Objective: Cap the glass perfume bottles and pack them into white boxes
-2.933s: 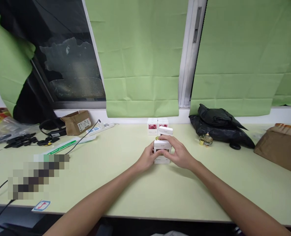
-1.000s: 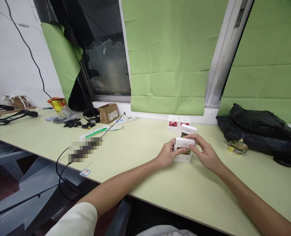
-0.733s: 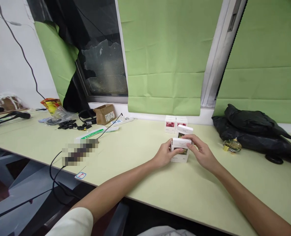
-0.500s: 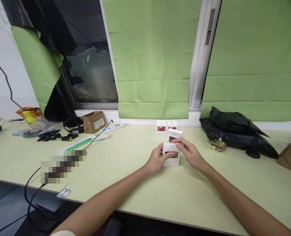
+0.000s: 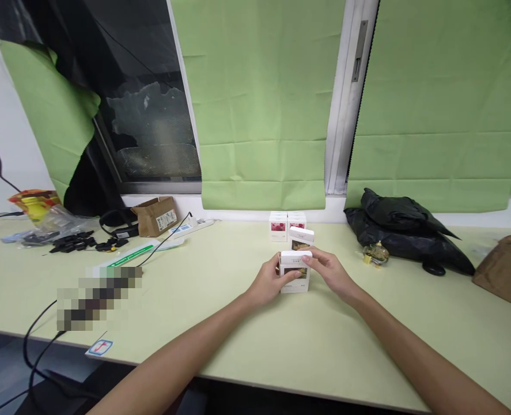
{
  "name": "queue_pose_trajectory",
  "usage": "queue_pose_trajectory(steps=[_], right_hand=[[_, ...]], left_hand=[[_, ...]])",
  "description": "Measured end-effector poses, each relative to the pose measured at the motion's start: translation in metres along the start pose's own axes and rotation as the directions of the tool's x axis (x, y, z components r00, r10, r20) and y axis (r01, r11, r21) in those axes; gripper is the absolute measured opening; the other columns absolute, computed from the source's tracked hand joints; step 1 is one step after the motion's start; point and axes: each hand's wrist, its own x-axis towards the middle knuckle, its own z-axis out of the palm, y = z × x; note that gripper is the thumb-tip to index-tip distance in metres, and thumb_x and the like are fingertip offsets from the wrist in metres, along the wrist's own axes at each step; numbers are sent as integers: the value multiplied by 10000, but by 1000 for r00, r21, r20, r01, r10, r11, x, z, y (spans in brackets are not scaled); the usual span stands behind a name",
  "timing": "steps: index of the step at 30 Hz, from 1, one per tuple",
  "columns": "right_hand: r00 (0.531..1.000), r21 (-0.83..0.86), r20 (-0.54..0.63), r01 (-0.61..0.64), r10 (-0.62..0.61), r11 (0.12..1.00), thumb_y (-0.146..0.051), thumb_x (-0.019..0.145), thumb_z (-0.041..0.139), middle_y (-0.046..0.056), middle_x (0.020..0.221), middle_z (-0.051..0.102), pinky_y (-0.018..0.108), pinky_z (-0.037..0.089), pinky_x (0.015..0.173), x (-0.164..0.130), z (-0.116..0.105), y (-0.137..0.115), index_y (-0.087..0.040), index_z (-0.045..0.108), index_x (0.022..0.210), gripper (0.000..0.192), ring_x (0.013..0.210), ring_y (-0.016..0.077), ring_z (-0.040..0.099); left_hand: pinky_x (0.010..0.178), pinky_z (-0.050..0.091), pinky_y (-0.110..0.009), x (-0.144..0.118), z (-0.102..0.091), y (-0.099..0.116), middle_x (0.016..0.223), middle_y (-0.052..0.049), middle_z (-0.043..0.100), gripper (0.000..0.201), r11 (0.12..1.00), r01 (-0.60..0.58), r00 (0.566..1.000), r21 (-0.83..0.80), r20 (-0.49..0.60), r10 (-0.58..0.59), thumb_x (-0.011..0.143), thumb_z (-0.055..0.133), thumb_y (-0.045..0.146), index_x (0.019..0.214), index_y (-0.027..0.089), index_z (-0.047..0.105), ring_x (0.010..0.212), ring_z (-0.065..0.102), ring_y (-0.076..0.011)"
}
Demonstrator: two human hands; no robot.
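A small white carton [image 5: 295, 284] with a dark picture on its front stands upright on the table. My left hand [image 5: 267, 281] is closed round its left side, the thumb lying across the picture. At the upper right corner my right hand [image 5: 330, 271] pinches the carton's white top flap [image 5: 290, 257], thumb in front and the other fingers mostly hidden behind. Just behind stands another white carton [image 5: 301, 236] with a similar dark picture, its lower part covered by the front one and my right hand.
White boxes with red pictures [image 5: 278, 229] stand farther back by the wall. To the right are a small glass ornament [image 5: 376, 253], black plastic bags [image 5: 404, 236] and a brown bag [image 5: 506, 271]. An open cardboard box [image 5: 155, 218] and cables [image 5: 76, 242] lie left.
The whole view has shifted slightly, so things appear farther left. My right thumb sits a little lower on the flap, which shows more clearly. The carton stays upright between my hands.
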Motion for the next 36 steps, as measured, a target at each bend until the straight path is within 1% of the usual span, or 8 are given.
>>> queue_pose_trajectory(steps=[5,11,16,19,25,29,32,36], right_hand=[[986,189,-163,-16,47,982,-596,994,554,102,1229,720,411,557,919,4,-11,11,-231,736,1083,417,1091,262,668],[888,-124,-450,46,-97,991,-594,996,550,14,805,586,313,451,649,2,-33,21,-227,688,968,394,682,165,516],[957,-317,-253,59,-144,947,-582,981,596,-33,722,498,312,399,616,-8,-24,21,-249,585,1065,344,649,168,470],[990,-255,-112,49,-80,966,-581,951,647,-42,764,516,308,431,649,-10,-4,23,-264,522,1246,451,679,168,501],[997,-100,-73,-38,31,994,-600,883,728,32,1046,564,342,531,761,-12,26,27,-282,431,1416,688,926,214,600],[997,-117,-81,-8,-1,993,-584,856,764,52,1097,578,388,551,849,-13,24,25,-298,412,1454,750,1030,244,601],[995,-134,-98,14,-27,991,-574,861,761,68,1164,610,418,549,895,-14,24,23,-302,430,1446,725,1074,259,609],[995,-141,-88,26,-39,990,-565,955,647,92,1274,623,431,540,952,-15,26,21,-295,459,1451,595,1139,267,616]], left_hand=[[718,523,-332,-4,-16,-2,1136,-81,752,518,970,-37,996,239,88,16,874,746,486,1294,234,577,897,707,-247],[590,415,-304,-4,-20,-5,954,-46,744,428,901,-63,998,429,26,57,845,743,539,1091,247,551,725,653,-228],[556,340,-291,-5,-13,-3,813,-4,675,458,856,-29,999,516,-24,48,823,741,583,981,254,463,637,598,-205],[556,342,-285,-6,-10,3,770,21,633,533,871,-6,1000,492,4,4,803,738,655,956,253,425,624,579,-192],[567,381,-273,-6,-15,3,782,48,600,559,916,-76,992,394,119,31,809,754,654,991,247,416,625,529,-151],[700,480,-324,-6,-23,-1,958,-21,631,343,897,-216,973,386,159,166,1019,492,571,1094,237,489,762,586,-178],[884,517,-397,-4,-26,0,1172,-100,598,371,863,-369,929,345,160,333,1088,292,506,1149,232,535,1024,606,-235],[976,523,-424,-2,-23,-1,1372,-127,533,306,878,-357,933,318,86,348,1090,349,466,1204,242,523,1213,573,-259]])
